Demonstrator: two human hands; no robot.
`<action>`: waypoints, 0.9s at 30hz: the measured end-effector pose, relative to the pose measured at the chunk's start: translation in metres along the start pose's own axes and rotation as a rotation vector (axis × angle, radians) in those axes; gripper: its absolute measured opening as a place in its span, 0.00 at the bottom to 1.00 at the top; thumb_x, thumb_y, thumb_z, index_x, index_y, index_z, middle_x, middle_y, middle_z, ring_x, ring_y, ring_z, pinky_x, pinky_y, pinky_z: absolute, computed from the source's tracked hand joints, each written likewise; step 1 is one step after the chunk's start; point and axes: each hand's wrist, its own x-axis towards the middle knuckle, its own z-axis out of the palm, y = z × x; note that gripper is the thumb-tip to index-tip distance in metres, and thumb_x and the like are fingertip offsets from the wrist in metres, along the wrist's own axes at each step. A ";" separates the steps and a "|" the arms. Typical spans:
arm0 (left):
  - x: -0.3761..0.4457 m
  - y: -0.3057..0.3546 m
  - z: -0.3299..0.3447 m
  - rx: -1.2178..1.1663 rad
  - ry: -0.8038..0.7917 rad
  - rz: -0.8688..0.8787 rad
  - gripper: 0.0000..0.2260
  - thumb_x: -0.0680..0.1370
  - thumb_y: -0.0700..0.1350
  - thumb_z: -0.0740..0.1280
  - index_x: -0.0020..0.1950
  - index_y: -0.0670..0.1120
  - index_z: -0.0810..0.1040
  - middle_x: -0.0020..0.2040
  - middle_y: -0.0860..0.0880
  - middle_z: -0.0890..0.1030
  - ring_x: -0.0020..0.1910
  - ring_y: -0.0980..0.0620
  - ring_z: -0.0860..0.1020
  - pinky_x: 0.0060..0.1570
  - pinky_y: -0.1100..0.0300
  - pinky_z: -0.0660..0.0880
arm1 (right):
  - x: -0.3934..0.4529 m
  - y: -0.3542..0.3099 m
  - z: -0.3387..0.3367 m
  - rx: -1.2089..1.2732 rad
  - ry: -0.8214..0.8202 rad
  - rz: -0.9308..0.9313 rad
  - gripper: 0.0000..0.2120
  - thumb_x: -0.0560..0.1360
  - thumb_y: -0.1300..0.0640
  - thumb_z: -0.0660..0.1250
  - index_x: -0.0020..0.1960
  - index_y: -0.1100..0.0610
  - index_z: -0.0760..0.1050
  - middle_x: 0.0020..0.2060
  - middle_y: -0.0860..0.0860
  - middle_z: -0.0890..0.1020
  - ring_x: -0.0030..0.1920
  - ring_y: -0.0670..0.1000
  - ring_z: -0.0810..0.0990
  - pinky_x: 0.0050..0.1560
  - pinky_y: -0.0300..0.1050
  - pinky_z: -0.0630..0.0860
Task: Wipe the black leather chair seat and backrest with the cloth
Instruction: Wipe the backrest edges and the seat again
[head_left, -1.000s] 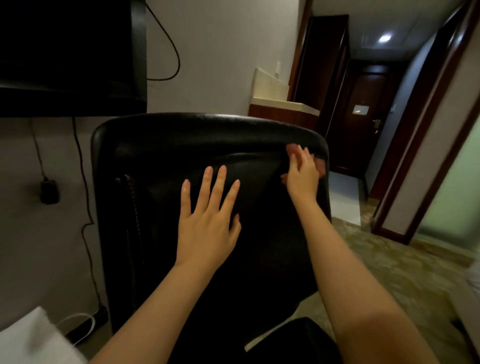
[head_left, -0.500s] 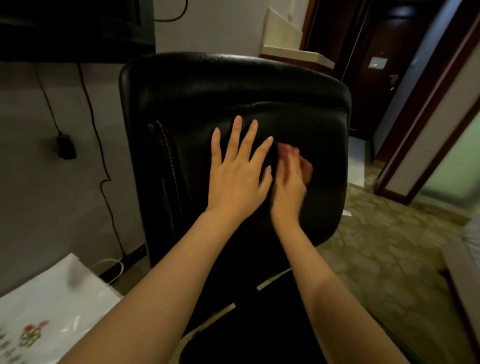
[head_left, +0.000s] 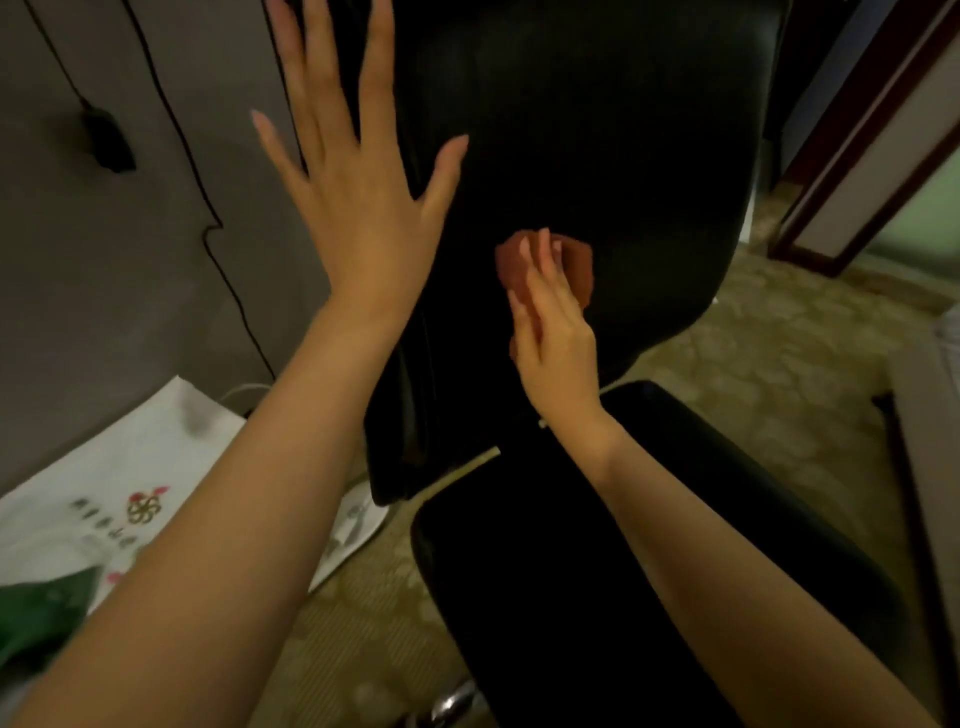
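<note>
Since a second ago our right hand has dragged the cloth from the top right corner of the backrest down to its lower middle, and our view has dipped to show the seat below the backrest. Our left hand has slid outward and now lies flat, fingers spread and holding nothing, on the backrest's left edge. The right hand's fingers lie straight over the reddish cloth, pressing it to the leather rather than gripping it. We judge the small cloth could slip from under those flat fingers on a fast stroke. The backrest may also swing away if our bracing hand leaves its edge.
</note>
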 end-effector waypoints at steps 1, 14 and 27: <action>-0.004 0.002 0.002 0.019 -0.021 -0.014 0.28 0.77 0.59 0.55 0.75 0.49 0.56 0.75 0.39 0.55 0.75 0.40 0.52 0.71 0.40 0.44 | -0.006 -0.006 0.004 0.011 0.026 0.040 0.24 0.79 0.55 0.52 0.72 0.63 0.59 0.72 0.60 0.62 0.71 0.49 0.54 0.70 0.28 0.49; -0.201 0.004 0.044 -0.053 -0.466 0.373 0.28 0.75 0.44 0.61 0.74 0.50 0.59 0.76 0.40 0.56 0.74 0.42 0.48 0.70 0.42 0.40 | -0.221 0.054 0.006 -0.214 -0.560 0.408 0.32 0.75 0.44 0.40 0.73 0.57 0.63 0.72 0.56 0.63 0.74 0.53 0.58 0.71 0.33 0.50; -0.327 -0.045 0.055 -0.178 -1.376 0.234 0.29 0.75 0.55 0.42 0.76 0.49 0.50 0.77 0.49 0.48 0.76 0.52 0.45 0.73 0.58 0.44 | -0.294 0.098 -0.085 -0.450 -0.407 0.519 0.18 0.79 0.61 0.58 0.68 0.53 0.69 0.70 0.50 0.67 0.72 0.52 0.61 0.73 0.43 0.54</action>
